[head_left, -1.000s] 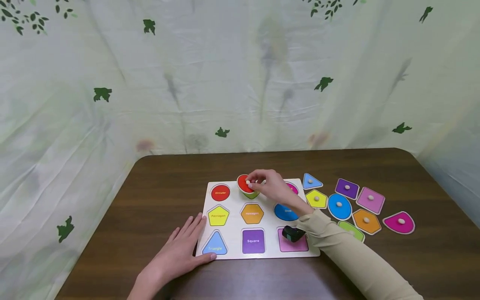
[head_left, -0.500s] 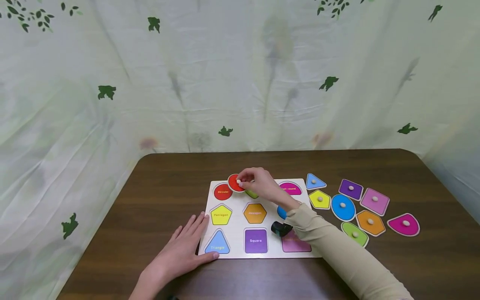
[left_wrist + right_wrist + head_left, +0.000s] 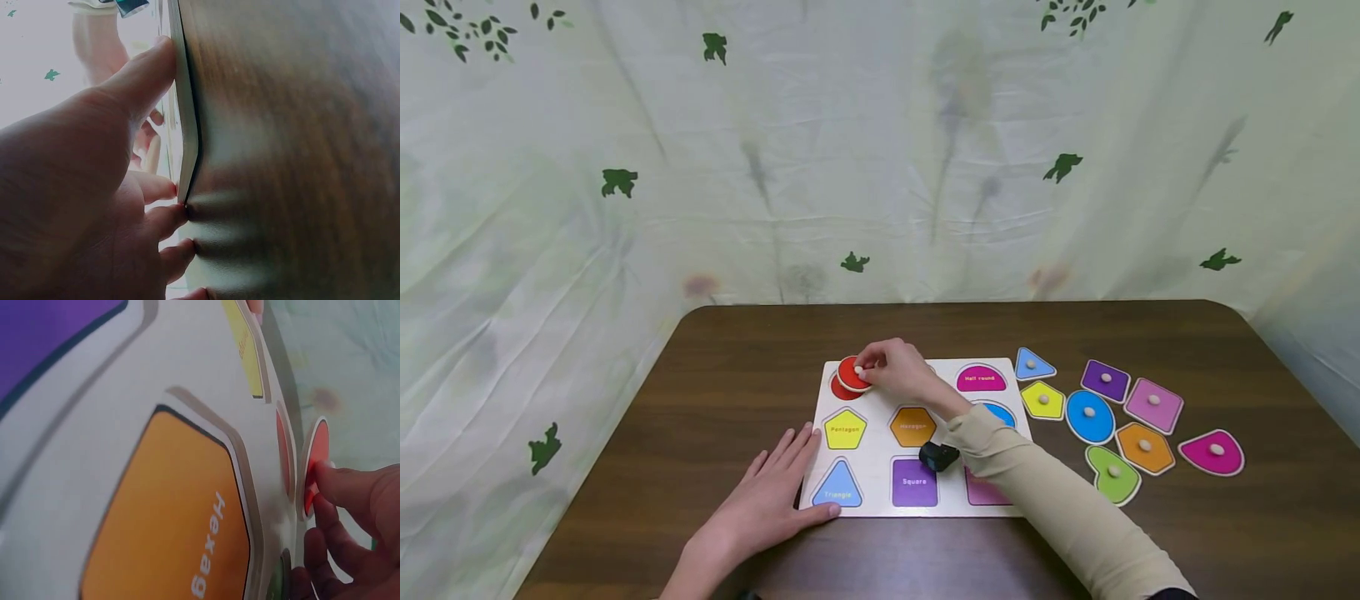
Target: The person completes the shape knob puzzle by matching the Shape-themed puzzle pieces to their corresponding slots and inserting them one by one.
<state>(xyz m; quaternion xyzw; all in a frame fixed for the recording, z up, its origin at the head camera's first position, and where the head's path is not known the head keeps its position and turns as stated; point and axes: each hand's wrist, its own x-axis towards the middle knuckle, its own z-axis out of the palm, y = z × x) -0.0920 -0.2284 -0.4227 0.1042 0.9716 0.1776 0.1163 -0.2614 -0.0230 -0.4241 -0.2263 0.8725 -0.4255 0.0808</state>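
Observation:
My right hand (image 3: 895,369) pinches a red round puzzle piece (image 3: 850,375) by its small knob. The piece overlaps the red circular slot (image 3: 844,393) at the board's top left; in the right wrist view the piece (image 3: 317,450) stands just off the board's face. My left hand (image 3: 769,492) lies with fingers spread at the left edge of the white puzzle board (image 3: 880,450), its thumb over the lower left corner. In the left wrist view the thumb (image 3: 147,72) rests along the board's edge (image 3: 189,125). My right hand hides the slot at top middle.
Right of the board lie several knobbed pieces, among them a blue triangle (image 3: 1033,365), a yellow pentagon (image 3: 1043,410), a blue oval (image 3: 1090,427), a green heart (image 3: 1112,482) and a magenta half round (image 3: 1212,460). A curtain (image 3: 880,167) hangs behind the brown table (image 3: 760,358).
My right hand has moved left with the red round piece, from over the top middle slot to the red circular slot. My left hand stays at the board's edge.

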